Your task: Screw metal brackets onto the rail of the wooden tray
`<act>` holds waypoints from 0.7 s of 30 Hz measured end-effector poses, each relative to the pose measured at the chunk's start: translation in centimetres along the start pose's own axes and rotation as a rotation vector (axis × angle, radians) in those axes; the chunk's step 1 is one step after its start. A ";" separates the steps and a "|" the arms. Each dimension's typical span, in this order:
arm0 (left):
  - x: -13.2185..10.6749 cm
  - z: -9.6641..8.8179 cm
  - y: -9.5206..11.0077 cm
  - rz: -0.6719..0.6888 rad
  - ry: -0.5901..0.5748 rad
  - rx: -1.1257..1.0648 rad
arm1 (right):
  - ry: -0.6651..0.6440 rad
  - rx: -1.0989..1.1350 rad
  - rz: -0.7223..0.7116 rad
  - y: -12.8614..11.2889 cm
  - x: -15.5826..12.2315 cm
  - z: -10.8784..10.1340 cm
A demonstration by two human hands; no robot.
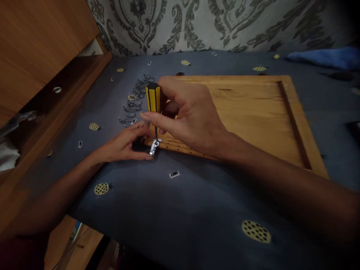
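Note:
My right hand [194, 116] is closed around the yellow and black handle of a screwdriver [153, 100], held upright. Its shaft points down, and the tip meets a small shiny metal bracket [153, 148] at the near left corner of a wooden board with a raised rim [299, 123]. My left hand [125, 144] pinches around that bracket, the thumb at its lower end and the fingers by the board's corner. A row of small dark holes runs along the board's near edge. Part of the board lies hidden under my right hand and forearm.
Several curved metal pieces [134, 102] lie in a row left of the board. A dark cloth with pineapple prints [197, 213] covers the table. A wooden cabinet [42, 48] stands at the left, a blue cloth [326, 57] lies back right, and a patterned wall [168, 26] rises behind.

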State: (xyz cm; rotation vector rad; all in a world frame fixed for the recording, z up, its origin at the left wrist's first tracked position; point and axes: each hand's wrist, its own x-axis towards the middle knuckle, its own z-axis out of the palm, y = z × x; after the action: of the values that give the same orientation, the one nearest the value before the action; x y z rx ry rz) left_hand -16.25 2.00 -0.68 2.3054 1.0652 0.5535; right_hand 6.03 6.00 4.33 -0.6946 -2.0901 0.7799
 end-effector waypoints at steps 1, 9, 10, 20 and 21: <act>0.0 0.0 0.0 -0.012 -0.005 0.001 | 0.003 0.017 0.009 0.0 0.0 0.0; 0.0 -0.1 0.3 -0.032 -0.009 -0.007 | 0.081 0.106 0.057 -0.6 0.1 -0.4; 0.0 0.0 0.2 -0.029 -0.006 -0.005 | 0.073 0.109 0.054 -0.6 0.1 -0.5; 0.0 0.0 -0.1 0.003 0.004 0.013 | 0.028 0.079 0.033 -0.4 -0.1 -0.1; 0.0 0.0 -0.1 0.006 0.007 0.012 | 0.026 0.073 0.034 -0.3 -0.1 -0.1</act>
State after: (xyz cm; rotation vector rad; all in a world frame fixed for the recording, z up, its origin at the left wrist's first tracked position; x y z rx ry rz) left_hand -16.29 2.06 -0.76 2.3196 1.0679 0.5596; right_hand 6.06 5.76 4.56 -0.6990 -2.0212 0.8574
